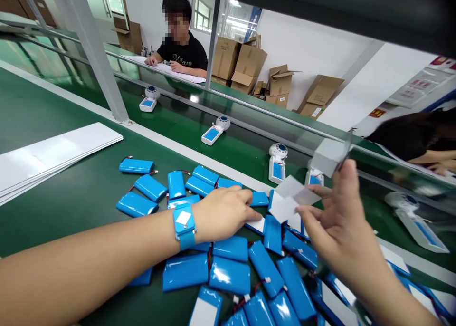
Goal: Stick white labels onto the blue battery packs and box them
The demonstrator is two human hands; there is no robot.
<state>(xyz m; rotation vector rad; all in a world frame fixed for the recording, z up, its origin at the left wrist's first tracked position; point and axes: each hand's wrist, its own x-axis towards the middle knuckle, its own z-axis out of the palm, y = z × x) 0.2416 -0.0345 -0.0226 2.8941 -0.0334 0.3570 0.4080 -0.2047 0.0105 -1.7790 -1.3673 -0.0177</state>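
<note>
My left hand (224, 212), palm down and wearing a blue wristband (184, 225), reaches in among blue battery packs. Its thumb rests on a white patch on one battery pack (257, 226); the other fingers are curled and partly hidden. My right hand (342, 216) pinches a folded white sheet (288, 197) between thumb and finger, over the pile. Another pale sheet (329, 156) is by its raised fingers; how it is held I cannot tell. Around both hands lie several battery packs (230, 273) with red and black leads and white plugs. Some carry white patches (205, 311).
White flat boards (53, 159) are stacked at left. Beyond a pale rail, white handheld devices (215, 130) with blue batteries sit along a green belt (178, 126). A metal post (92, 50) rises at left. One person (181, 55) sits opposite, another (413, 136) at right; cardboard boxes (245, 64) stand behind.
</note>
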